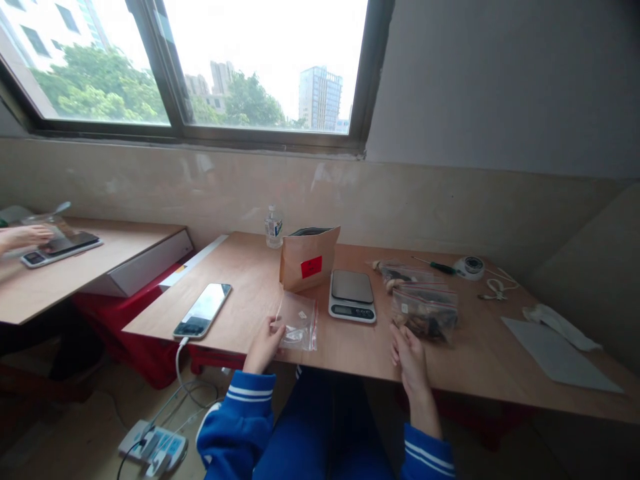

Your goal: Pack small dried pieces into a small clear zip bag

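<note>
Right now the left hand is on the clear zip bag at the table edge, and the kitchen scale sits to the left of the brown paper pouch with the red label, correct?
Not quite. In the head view the kitchen scale sits to the right of the brown paper pouch, not the left. The rest holds: the left hand is on the clear zip bag at the table edge.

Daylight came from the window (pixel 260 67) we saw at upper frame, sky blown out white, table (pixel 490 360) evenly lit, edges bowed by wide-angle distortion, lower corners dim.
</note>
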Available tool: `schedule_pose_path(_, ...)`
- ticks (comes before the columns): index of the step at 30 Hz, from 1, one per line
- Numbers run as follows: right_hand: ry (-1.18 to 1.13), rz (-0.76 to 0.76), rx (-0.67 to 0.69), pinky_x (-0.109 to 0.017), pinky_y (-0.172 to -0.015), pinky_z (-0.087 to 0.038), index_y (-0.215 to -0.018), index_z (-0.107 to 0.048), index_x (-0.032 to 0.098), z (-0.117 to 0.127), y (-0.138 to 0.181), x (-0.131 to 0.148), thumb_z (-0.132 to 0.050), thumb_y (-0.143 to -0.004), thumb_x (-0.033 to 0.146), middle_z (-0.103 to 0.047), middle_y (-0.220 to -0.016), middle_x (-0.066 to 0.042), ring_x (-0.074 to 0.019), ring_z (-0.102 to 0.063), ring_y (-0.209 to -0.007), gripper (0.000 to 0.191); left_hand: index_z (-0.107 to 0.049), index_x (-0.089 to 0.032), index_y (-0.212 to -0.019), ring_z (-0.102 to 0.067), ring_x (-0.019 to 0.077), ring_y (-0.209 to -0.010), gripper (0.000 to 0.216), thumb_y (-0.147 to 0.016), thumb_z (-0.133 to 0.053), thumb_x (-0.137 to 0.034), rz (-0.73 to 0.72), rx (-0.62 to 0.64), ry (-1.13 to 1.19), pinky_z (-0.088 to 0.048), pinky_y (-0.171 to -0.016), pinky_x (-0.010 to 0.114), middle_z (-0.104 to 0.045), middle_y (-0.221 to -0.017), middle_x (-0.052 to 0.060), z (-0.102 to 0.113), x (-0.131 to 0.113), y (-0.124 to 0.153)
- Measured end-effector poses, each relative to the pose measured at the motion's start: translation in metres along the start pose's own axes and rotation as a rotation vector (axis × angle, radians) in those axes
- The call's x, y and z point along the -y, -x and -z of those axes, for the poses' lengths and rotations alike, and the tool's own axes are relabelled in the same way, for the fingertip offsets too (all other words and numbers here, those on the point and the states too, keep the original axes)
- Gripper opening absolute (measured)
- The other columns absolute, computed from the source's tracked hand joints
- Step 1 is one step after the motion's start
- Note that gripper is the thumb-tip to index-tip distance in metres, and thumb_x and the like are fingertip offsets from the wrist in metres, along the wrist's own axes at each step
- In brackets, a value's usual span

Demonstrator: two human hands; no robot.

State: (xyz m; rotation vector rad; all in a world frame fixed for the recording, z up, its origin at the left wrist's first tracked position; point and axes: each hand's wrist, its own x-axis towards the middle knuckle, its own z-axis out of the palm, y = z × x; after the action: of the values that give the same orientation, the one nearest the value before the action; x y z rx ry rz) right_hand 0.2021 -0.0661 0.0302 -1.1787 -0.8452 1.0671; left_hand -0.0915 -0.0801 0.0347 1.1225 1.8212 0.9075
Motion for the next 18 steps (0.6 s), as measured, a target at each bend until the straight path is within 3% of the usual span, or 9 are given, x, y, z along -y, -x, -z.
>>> schedule_pose_path(3,0.017,0.022,-0.065,-0.014,-0.031,-0.019,-0.057,-0.032,0.021,0.0,-0.001,-0.002,-0.069,-0.068,0.053,-0.023,-0.044,0.013,-0.0023,-0.021,-0.034,0.05,-0.046,-0.012,-0.123,-0.058,0.028,-0.102,0.051,-0.077,-0.057,-0.032,-0.116,-0.267,-0.309,-0.049,-0.081,0.04,-0.053,-0.115,0.017,0.003,0.006,0.004)
schedule_pose_path(6,0.036,0.029,-0.081,-0.017,-0.032,-0.019,-0.054,-0.028,0.022,0.001,-0.001,-0.003,-0.06,-0.074,0.058,-0.023,-0.044,0.012,-0.0038,-0.021,-0.034,0.052,-0.044,-0.017,-0.132,-0.044,0.0362,-0.122,0.054,-0.08,-0.055,-0.028,-0.157,-0.411,-0.522,-0.04,-0.093,0.052,-0.038,-0.136,0.02,0.001,0.001,0.009)
schedule_pose_path(9,0.174,0.099,-0.156,-0.021,-0.036,-0.029,-0.056,-0.034,0.023,0.003,-0.006,-0.005,-0.051,-0.079,0.058,-0.033,-0.047,0.008,-0.0076,-0.032,-0.036,0.045,-0.046,-0.029,-0.132,-0.03,0.0336,-0.134,0.047,-0.085,-0.048,-0.028,-0.318,-0.246,-0.593,-0.033,-0.101,0.052,-0.033,-0.146,0.011,-0.004,-0.008,0.009)
schedule_pose_path(11,0.401,0.28,-0.245,-0.027,-0.047,-0.041,-0.062,-0.046,0.021,0.008,-0.015,-0.004,-0.047,-0.081,0.052,-0.05,-0.058,0.0,-0.014,-0.048,-0.049,0.036,-0.049,-0.033,-0.129,-0.017,0.0314,-0.14,0.043,-0.087,-0.047,-0.031,-0.416,-0.088,-0.644,-0.024,-0.108,0.051,-0.03,-0.15,0.004,-0.012,-0.011,0.006)
schedule_pose_path(13,0.668,0.539,-0.306,-0.035,-0.069,-0.047,-0.074,-0.057,0.019,0.016,-0.033,0.0,-0.044,-0.083,0.043,-0.061,-0.078,-0.009,-0.0223,-0.058,-0.073,0.029,-0.049,-0.033,-0.131,-0.013,0.0317,-0.141,0.045,-0.086,-0.048,-0.032,-0.407,0.017,-0.702,-0.018,-0.11,0.051,-0.026,-0.152,0.003,-0.022,-0.011,0.003)
schedule_pose_path(15,0.888,0.753,-0.289,-0.042,-0.086,-0.042,-0.089,-0.062,0.017,0.026,-0.057,0.008,-0.041,-0.085,0.033,-0.063,-0.094,-0.014,-0.0273,-0.056,-0.093,0.027,-0.044,-0.03,-0.135,-0.015,0.034,-0.14,0.049,-0.086,-0.048,-0.032,-0.334,0.062,-0.758,-0.019,-0.11,0.05,-0.025,-0.152,0.007,-0.034,-0.009,0.0)
schedule_pose_path(18,1.164,0.81,-0.159,-0.042,-0.09,-0.039,-0.102,-0.061,0.015,0.045,-0.096,0.021,-0.037,-0.085,0.022,-0.062,-0.104,-0.014,-0.0273,-0.054,-0.101,0.03,-0.036,-0.028,-0.141,-0.014,0.0374,-0.14,0.052,-0.089,-0.042,-0.035,-0.283,0.054,-0.826,-0.016,-0.11,0.052,-0.022,-0.153,0.011,-0.05,-0.007,-0.003)
